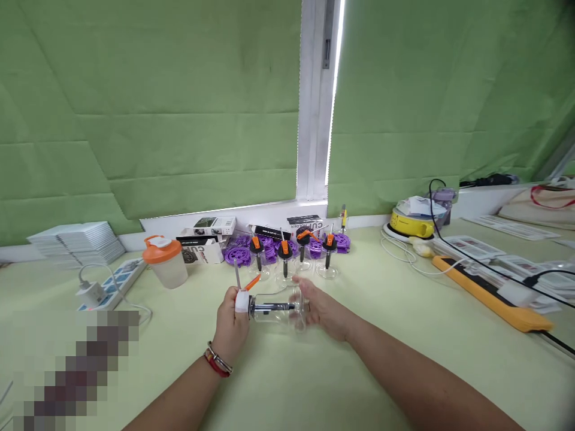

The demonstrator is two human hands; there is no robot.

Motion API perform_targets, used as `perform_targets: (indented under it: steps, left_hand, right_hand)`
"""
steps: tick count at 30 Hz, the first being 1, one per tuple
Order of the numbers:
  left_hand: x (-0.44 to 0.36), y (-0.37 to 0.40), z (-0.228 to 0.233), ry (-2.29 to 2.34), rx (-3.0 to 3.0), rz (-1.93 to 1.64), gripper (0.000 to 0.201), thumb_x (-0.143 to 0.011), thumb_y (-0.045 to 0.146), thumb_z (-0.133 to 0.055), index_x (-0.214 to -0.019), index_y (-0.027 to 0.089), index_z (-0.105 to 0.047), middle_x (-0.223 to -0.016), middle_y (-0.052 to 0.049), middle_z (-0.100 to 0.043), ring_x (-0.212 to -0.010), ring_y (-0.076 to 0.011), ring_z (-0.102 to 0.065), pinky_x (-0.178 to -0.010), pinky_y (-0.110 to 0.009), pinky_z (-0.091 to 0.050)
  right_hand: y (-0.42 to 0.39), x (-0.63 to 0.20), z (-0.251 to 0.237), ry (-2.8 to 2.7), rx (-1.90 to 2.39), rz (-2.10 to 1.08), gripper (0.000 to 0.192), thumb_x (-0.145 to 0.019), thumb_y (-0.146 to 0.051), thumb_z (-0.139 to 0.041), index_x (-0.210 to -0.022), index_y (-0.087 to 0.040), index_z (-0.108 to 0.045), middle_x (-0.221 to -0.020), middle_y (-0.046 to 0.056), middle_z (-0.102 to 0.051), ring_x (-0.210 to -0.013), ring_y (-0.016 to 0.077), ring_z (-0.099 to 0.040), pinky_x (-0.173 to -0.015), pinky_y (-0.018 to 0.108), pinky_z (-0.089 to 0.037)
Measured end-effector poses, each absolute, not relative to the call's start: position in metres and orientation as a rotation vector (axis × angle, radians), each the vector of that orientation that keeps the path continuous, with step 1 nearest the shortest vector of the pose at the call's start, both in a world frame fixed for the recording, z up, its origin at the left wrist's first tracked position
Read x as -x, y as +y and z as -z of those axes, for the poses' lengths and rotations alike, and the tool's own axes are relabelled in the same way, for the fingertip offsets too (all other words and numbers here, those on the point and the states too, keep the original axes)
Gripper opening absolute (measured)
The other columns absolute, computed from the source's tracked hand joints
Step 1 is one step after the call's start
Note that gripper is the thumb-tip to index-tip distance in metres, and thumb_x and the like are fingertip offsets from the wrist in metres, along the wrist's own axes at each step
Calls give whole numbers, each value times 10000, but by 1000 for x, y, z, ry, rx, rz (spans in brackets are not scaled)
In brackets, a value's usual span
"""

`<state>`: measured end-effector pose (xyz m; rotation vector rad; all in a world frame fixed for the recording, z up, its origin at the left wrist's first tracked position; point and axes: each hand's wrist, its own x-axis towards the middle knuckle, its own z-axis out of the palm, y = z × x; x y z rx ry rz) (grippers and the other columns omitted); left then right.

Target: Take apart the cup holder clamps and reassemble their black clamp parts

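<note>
Nearest the camera, your left forearm (179, 389) and right forearm (417, 371) reach forward over the pale desk (269, 383); bracelets (218, 361) circle the left wrist. Your left hand (230, 320) is closed around the lid end of a clear bottle (274, 317), which lies on its side between your two hands, with a dark rod along its inside. Your right hand (326, 308) is curved about the base end, thumb uppermost; it is blurred, and how firmly it presses cannot be told. At your left hand, a white piece (242, 301) shows against the lid end, an orange lever (253, 282) slants upward and a grey straw (237, 273) rises.

Just beyond your hands, four upright bottles (284, 263) with black lids and orange levers are grouped. Behind them are purple parts (238, 256) and printed boxes (206, 251).

To the left of your left hand you have a shaker cup (168, 269) with an orange lid, then a white power strip (128, 275) and a white stack (81, 239). Well to the right of your right hand are an orange-yellow power strip (485, 293) and, farther back, a yellow appliance (411, 224).
</note>
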<state>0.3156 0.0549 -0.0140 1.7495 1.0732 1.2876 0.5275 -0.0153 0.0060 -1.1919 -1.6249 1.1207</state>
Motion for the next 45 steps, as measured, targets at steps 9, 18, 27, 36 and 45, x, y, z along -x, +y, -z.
perform_targets:
  steps: [9,18,27,36,45]
  left_hand:
    - [-314,55,14,1063,-1862,-1309,244,-907,387,-351,-753,208,-412,-598,51,-416,-537,-117,-398,-519,-224,-335]
    - [-322,58,16,1124,-1715,-1240,286,-857,433,-409,-681,208,-409,-572,53,-390,-511,-113,-377,-475,-213,-318]
    - [-317,71,16,1249,-1133,-1139,320,-738,491,-490,-627,220,-361,-487,73,-350,-359,-77,-299,-345,-203,-189]
    - [-316,82,25,1289,-1174,-1166,274,-717,454,-495,-636,213,-393,-481,77,-379,-347,-83,-355,-318,-197,-234]
    - [-317,71,17,1236,-1316,-1067,339,-774,521,-454,-644,212,-407,-455,75,-411,-318,-97,-372,-300,-214,-278]
  right_hand:
    - [-12,-529,-13,-1452,1142,-1203,667,-782,-651,-458,-1311,-259,-346,-1299,132,-424,-1106,260,-520,-889,473,-451]
    - [-20,-530,-9,-2183,1257,-84,831,-621,-328,-757,-1346,-173,-380,-1277,152,-418,-1173,285,-426,-941,418,-442]
    - [-22,-568,6,-2267,1016,767,389,-786,-42,-497,-1153,-171,-498,-1229,129,-502,-1262,265,-367,-1005,435,-405]
    - [-32,-673,59,-1117,1962,-121,670,-629,-507,-659,-1157,-187,-400,-1166,125,-550,-1064,261,-569,-887,379,-476]
    - [-25,-676,55,-1035,2022,119,956,-534,-577,-708,-1281,-107,-340,-1290,203,-437,-1194,352,-418,-968,464,-374]
